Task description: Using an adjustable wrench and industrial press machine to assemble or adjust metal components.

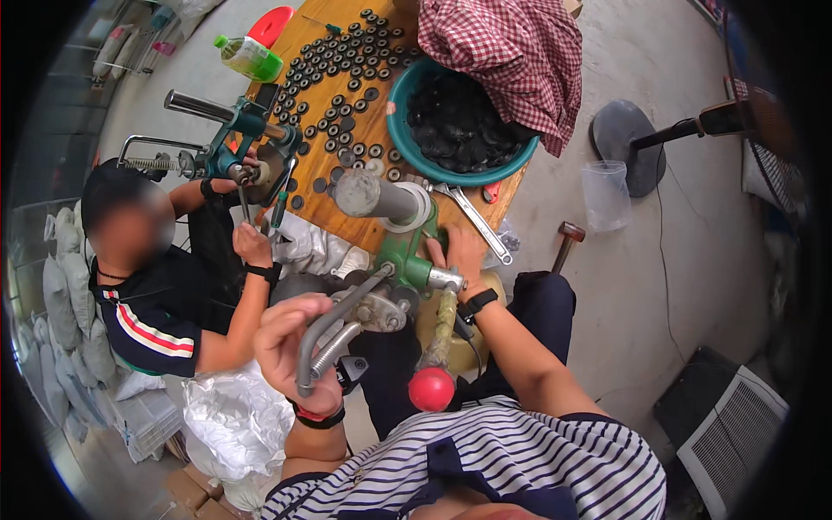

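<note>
Green cast-iron press (407,260) stands clamped at the near edge of the wooden table (347,221). The left hand (290,342) is wrapped tight around its grey lever (334,325); the right hand (459,256) rests fingers-down beside the press head, seemingly seating a part I cannot make out. I judge a pressing stroke in hand; next needs those fingers clear of the press.

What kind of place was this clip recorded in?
Probably a small, informal workshop. Green hand-operated presses are mounted on a wooden board covered with small black round parts, and a teal basin holds more.
</note>
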A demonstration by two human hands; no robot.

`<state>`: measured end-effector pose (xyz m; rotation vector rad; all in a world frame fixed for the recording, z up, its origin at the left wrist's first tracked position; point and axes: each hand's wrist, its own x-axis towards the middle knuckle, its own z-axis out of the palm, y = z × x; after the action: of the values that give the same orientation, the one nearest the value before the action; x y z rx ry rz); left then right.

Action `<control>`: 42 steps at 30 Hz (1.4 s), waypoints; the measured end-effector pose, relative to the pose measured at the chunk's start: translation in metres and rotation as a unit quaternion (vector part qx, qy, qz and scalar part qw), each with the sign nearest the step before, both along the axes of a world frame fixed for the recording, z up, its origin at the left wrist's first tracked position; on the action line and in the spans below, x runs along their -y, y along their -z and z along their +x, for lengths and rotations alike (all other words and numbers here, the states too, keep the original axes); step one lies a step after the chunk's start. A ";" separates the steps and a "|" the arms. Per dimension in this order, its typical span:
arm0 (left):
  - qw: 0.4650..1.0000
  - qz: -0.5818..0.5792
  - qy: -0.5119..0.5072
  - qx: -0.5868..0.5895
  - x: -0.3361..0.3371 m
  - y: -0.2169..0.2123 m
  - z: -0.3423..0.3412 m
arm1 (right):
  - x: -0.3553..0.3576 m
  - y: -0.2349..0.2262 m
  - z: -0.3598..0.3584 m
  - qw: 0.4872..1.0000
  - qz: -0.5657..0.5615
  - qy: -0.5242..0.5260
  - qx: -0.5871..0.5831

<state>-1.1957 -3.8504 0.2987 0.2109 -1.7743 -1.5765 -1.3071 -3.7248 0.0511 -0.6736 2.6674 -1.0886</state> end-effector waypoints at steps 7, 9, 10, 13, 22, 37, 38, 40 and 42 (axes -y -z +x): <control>0.928 -0.012 0.022 0.371 -0.013 -0.099 -0.019 | -0.015 -0.022 -0.028 0.990 0.058 -0.121 -0.034; 0.930 0.115 0.123 0.327 0.002 -0.099 -0.017 | -0.046 -0.063 0.007 0.999 0.028 -0.018 0.022; 0.906 0.244 0.214 0.270 0.005 -0.094 -0.016 | -0.069 -0.071 0.031 0.998 0.016 0.036 0.043; 0.904 0.287 0.185 0.256 -0.010 -0.087 -0.013 | -0.152 -0.098 0.137 0.974 -0.023 0.161 0.159; 0.864 0.232 0.215 0.393 -0.127 -0.130 0.102 | -0.289 -0.190 0.356 0.668 -0.296 0.503 0.461; 0.632 0.204 0.359 0.656 -0.330 0.116 0.332 | -0.377 -0.055 0.519 0.366 -0.358 0.520 0.684; 0.603 0.155 0.386 0.681 -0.344 0.140 0.344 | -0.390 -0.027 0.536 0.359 -0.348 0.547 0.672; 0.590 0.161 0.395 0.686 -0.378 0.195 0.368 | -0.420 0.032 0.566 0.338 -0.387 0.554 0.655; 0.616 0.112 0.385 0.678 -0.393 0.253 0.395 | -0.432 0.082 0.585 0.332 -0.386 0.554 0.658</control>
<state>-0.8011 -3.4575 0.0459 1.1533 -3.0486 -2.5838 -0.7223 -3.2923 -0.0314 1.6429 0.5814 -1.7477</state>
